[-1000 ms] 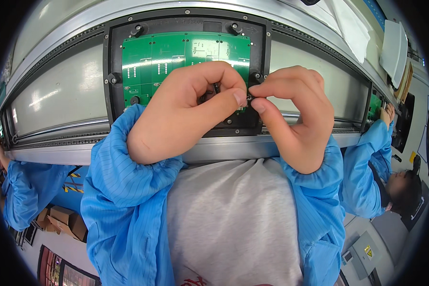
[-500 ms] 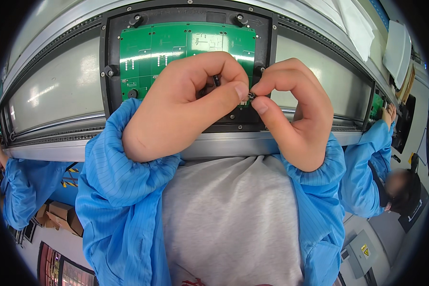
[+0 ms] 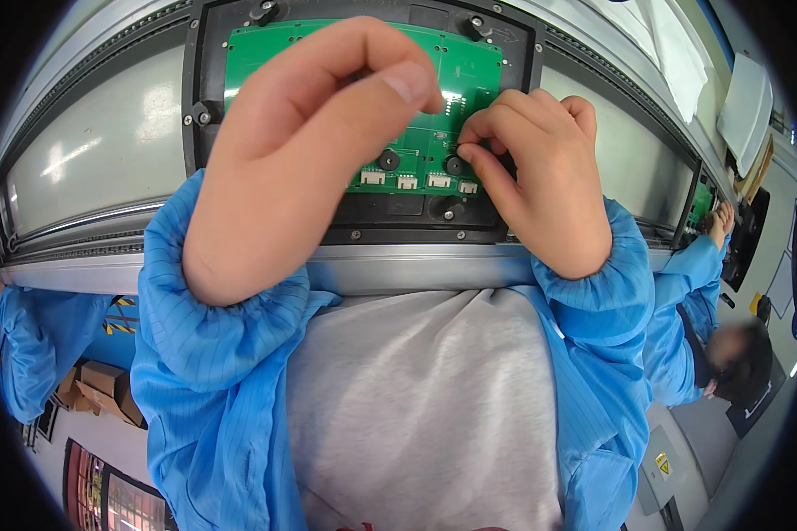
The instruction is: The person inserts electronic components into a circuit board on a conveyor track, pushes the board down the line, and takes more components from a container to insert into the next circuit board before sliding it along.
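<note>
A green circuit board [image 3: 274, 42] lies in a black frame [image 3: 416, 209] in front of me. Along its near edge sit white connectors [image 3: 438, 180] and a round black buzzer [image 3: 389, 160]. My right hand [image 3: 545, 168] has thumb and forefinger pinched at a second round black buzzer [image 3: 454, 165] on the board's right part. Above the board's left and middle, my left hand [image 3: 314, 133] is closed, its fingers curled in and the thumb against the forefinger. Whatever lies inside that curl is hidden.
Black knobs [image 3: 263, 12] hold the board in the frame, which rests on a conveyor with a silver near rail [image 3: 398, 270]. To the right, a co-worker in blue [image 3: 695, 292] reaches to another board [image 3: 701, 202]. A blue sleeve [image 3: 44, 341] shows at left, above cardboard boxes [image 3: 111, 389].
My hands have parted. The right hand has brought a small dark part from the left fingertips down to the board; the left has moved up and left, uncovering the connectors and a buzzer.
</note>
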Available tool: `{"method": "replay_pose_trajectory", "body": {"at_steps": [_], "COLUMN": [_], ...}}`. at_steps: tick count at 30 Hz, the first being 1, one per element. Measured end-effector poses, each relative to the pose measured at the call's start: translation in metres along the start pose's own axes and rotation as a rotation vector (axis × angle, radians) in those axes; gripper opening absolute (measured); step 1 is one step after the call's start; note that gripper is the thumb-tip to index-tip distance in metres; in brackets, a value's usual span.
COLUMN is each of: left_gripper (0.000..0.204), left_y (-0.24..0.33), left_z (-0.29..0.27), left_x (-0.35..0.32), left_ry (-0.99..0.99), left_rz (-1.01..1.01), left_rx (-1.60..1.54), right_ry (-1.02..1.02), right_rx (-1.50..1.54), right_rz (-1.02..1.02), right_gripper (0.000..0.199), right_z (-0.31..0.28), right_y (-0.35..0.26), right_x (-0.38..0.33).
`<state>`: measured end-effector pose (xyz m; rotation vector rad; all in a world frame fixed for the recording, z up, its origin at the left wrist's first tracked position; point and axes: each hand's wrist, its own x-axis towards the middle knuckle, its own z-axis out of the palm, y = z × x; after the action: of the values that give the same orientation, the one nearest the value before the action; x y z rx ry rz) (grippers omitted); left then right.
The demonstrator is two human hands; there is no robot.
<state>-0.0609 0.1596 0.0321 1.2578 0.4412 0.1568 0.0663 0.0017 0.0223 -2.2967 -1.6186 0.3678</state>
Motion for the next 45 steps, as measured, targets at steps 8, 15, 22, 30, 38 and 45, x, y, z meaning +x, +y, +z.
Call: {"method": "replay_pose_trajectory", "body": {"at_steps": [8, 15, 22, 30, 38, 45], "left_gripper": [0.020, 0.019, 0.019, 0.019, 0.027, 0.052], "left_y": [0.000, -0.001, -0.002, -0.003, 0.001, -0.011], "left_z": [-0.003, -0.003, -0.004, -0.002, -0.009, -0.006], "left_x": [0.000, 0.001, 0.000, 0.001, 0.006, 0.011], "left_ry": [-0.036, -0.053, -0.051, -0.048, -0.099, -0.166], "left_rz": [0.008, 0.019, 0.014, -0.003, -0.076, -0.186], "left_rx": [-0.018, -0.028, -0.019, -0.030, -0.056, -0.532], "right_ry": [-0.046, -0.077, -0.082, -0.078, -0.142, 0.041], "right_rx": [-0.020, -0.046, -0.103, -0.221, -0.083, -0.021], "right_rz": [-0.037, -0.035, 0.002, -0.071, -0.101, -0.164], "right_gripper": [0.009, 0.010, 0.011, 0.012, 0.012, 0.013], "right_z": [-0.003, -0.005, -0.005, -0.010, -0.013, -0.012], "right_y": [0.002, 0.001, -0.005, -0.006, 0.010, 0.024], "right_x": [0.007, 0.008, 0.008, 0.013, 0.011, -0.001]}}
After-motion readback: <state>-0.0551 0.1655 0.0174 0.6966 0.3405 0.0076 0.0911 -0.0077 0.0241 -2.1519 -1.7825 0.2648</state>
